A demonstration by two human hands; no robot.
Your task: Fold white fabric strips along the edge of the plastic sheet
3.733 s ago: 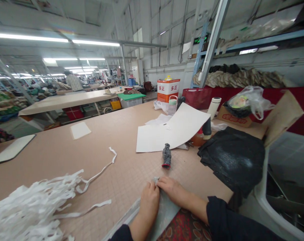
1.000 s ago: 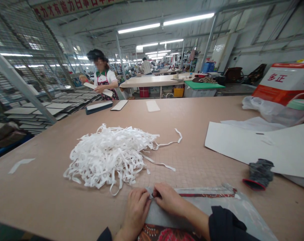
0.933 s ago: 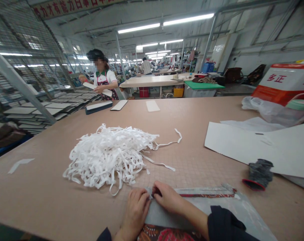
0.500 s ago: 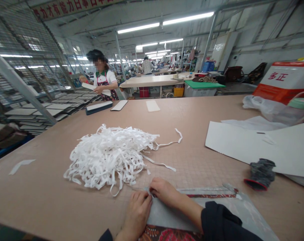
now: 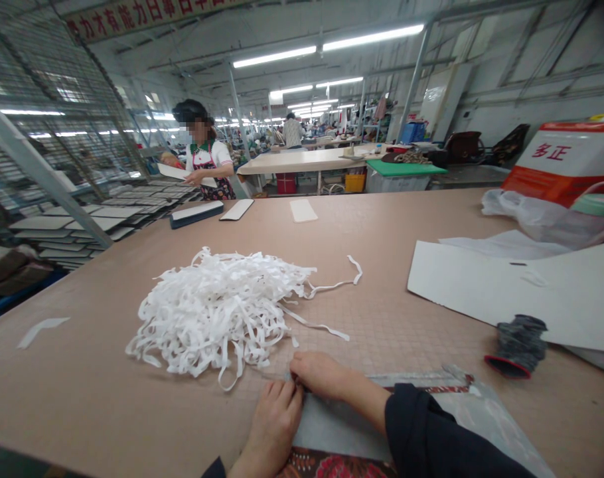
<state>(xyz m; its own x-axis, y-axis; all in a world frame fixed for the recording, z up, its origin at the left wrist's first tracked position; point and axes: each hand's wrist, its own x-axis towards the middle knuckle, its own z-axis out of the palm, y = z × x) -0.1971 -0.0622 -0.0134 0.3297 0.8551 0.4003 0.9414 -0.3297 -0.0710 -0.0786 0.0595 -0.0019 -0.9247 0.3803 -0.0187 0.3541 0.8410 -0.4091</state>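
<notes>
A fabric piece [image 5: 342,428] with a grey backing lies at the table's front edge. Its dark red and brown floral face shows along the near side and in a narrow strip along the far side. My left hand [image 5: 276,418] is closed at the piece's left corner, fingers bent down onto the edge. Just right of it, my right hand [image 5: 319,375] pinches the same corner, and the two hands' fingertips almost meet. Their fingertips partly hide the gripped edge. Beyond my hands lies a tangled heap of white strips [image 5: 222,312], with a few loose ends trailing right.
A dark knitted glove-like item with a red rim [image 5: 518,345] lies at right beside large white boards [image 5: 511,292]. A red-and-white container [image 5: 561,159] stands behind. Small white-topped panels [image 5: 197,212] lie at the far left edge, where a co-worker [image 5: 207,159] holds a panel.
My right hand has shifted slightly left and up at the fabric corner, its sleeve following. My left hand stays almost in place. The co-worker's panel has moved slightly left.
</notes>
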